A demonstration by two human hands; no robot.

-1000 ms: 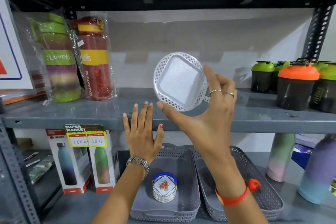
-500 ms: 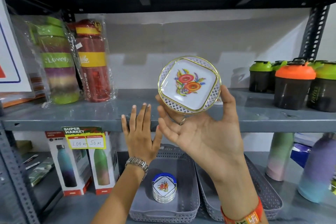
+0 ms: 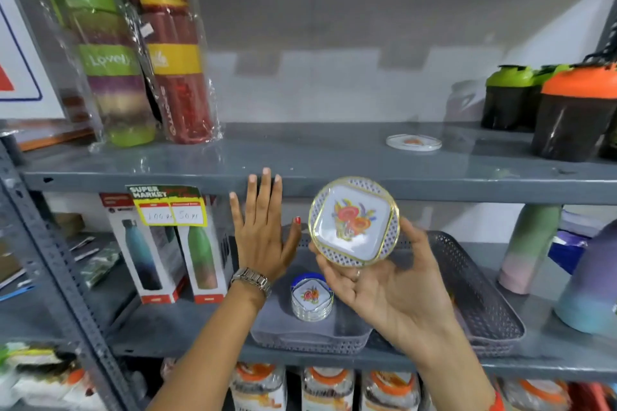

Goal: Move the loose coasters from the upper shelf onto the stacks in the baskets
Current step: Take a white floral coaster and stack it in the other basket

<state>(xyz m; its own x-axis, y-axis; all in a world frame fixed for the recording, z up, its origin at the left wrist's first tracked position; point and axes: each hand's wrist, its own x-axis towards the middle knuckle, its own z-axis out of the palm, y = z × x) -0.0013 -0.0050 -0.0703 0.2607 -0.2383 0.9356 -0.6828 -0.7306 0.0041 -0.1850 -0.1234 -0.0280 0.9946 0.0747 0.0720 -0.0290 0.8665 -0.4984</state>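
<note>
My right hand [image 3: 387,290] holds a round white coaster [image 3: 354,221] with a gold rim, lattice border and flower print, face toward me, just below the upper shelf's front edge [image 3: 334,182]. Another loose coaster [image 3: 414,142] lies flat on the upper shelf to the right. A stack of coasters [image 3: 312,300] stands in the left grey basket [image 3: 310,340] on the lower shelf, under the held coaster. A second grey basket [image 3: 480,304] sits to its right, mostly hidden by my right hand. My left hand [image 3: 262,230] is open, fingers spread, fingertips at the shelf edge.
Wrapped bottles [image 3: 143,60] stand at the upper shelf's left, shaker bottles [image 3: 567,110] at its right. Boxed bottles [image 3: 167,250] under a price tag [image 3: 168,205] sit left of the baskets, pastel bottles [image 3: 531,247] to the right. Packaged goods fill the shelf below.
My right hand turned the coaster from its back to its printed face, then lowered it from above the upper shelf to below its edge. My left hand stayed spread near the shelf edge.
</note>
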